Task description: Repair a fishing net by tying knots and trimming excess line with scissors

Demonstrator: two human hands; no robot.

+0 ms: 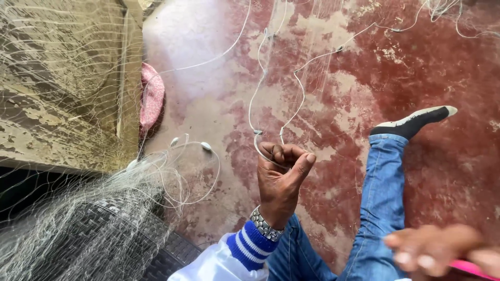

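The left hand (281,174) was seen raised at the middle of the head view, its fingers curled in tight toward the palm and the thumb stretched up beside them. A loop of white cord (259,143) was pinched in that closed grip, and from it two strands were carried upward across the red floor (442,171) toward the top edge. Small white floats (206,146) were strung along the cord just left of the hand. A metal watch band (264,225) was worn at the wrist, above a blue-and-white striped cuff (250,244).

The right hand (432,250) was caught at the lower right corner, badly blurred. Its fingers were drawn in close around a slim pink tool (471,269), which was held at one end and ran off toward the corner; how firmly it was gripped could not be told from the blur.

A heap of fine pale fishing net (88,218) was piled at the lower left, over a dark woven seat (172,255), well apart from the right hand and near the left forearm. More netting was draped over a worn wall (62,78) at the upper left, and a pink round cushion (152,96) was lying at its foot. A leg in blue jeans (383,192) was stretched out over the floor between the two hands, ending in a dark sock (414,121).
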